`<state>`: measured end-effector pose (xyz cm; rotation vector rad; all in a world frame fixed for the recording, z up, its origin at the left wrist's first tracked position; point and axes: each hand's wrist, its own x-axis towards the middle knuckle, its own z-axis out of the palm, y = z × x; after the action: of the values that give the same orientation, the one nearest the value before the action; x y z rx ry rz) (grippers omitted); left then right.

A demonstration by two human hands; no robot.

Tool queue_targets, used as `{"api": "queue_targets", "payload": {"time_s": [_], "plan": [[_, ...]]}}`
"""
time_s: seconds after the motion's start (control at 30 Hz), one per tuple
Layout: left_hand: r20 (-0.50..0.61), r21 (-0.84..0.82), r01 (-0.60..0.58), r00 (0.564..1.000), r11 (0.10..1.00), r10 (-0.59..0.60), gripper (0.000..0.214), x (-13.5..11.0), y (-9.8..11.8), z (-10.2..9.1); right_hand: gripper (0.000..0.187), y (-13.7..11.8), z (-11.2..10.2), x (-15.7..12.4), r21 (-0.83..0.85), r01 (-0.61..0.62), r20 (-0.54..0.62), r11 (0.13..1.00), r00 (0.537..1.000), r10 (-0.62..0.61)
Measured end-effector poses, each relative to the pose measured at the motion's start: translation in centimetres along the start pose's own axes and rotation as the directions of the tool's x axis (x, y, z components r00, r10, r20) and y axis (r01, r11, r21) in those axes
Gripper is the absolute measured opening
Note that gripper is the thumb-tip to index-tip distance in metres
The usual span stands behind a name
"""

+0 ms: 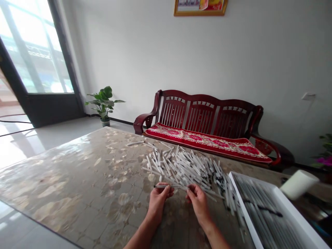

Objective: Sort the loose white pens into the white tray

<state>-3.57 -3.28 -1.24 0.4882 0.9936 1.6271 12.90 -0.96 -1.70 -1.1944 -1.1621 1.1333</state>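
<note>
With our left hand we pinch a thin pen (177, 186) near its dark end; our left hand (158, 200) has the fingers closed, and our right hand (198, 201) pinches the pale end. To the right we see a white tray (241, 204) of blurred sticks. Beyond our hands lies a pen heap (190, 167), then a red bench (201, 116).

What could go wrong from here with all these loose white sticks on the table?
The thin stick seems held only by the fingertips of the left hand and right hand, so it might slip and get lost among similar ones.
The loose pile could slide or roll across the table if bumped.
Sticks lying close to the white box could be knocked by a sleeve or arm.
</note>
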Motion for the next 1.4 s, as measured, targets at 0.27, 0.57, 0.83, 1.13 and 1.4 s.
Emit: {"api": "queue_targets", "payload": {"time_s": [0.27, 0.57, 0.83, 1.13, 1.4], "plan": [[0.041, 0.053, -0.016, 0.999, 0.998, 0.014, 0.038, -0.3, 0.2, 0.1, 0.034, 1.8, 0.4, 0.4, -0.059, 0.047, -0.045, 0.997, 0.998, -0.05], [0.084, 0.052, -0.008, 0.996, 0.999, 0.004, 0.038, -0.1, 0.0, -0.1, 0.031, 2.0, 0.3, 0.4, -0.06, 0.05, -0.033, 0.997, 0.998, -0.053], [0.064, 0.058, 0.017, 0.998, 0.998, -0.02, 0.038, 0.0, -0.1, -0.2, 0.032, 2.0, -0.1, 0.1, -0.071, 0.102, -0.049, 0.992, 0.993, -0.106], [0.053, 0.055, 0.035, 0.998, 0.998, -0.038, 0.039, -0.1, 0.3, 0.1, 0.031, 2.9, -0.3, 0.3, -0.101, 0.124, -0.058, 0.987, 0.99, -0.13], [0.111, 0.05, 0.043, 0.993, 0.998, -0.048, 0.037, 0.2, -0.1, 0.0, 0.021, 3.0, -0.3, -0.1, -0.224, 0.241, 0.0, 0.944, 0.969, -0.247]]}}
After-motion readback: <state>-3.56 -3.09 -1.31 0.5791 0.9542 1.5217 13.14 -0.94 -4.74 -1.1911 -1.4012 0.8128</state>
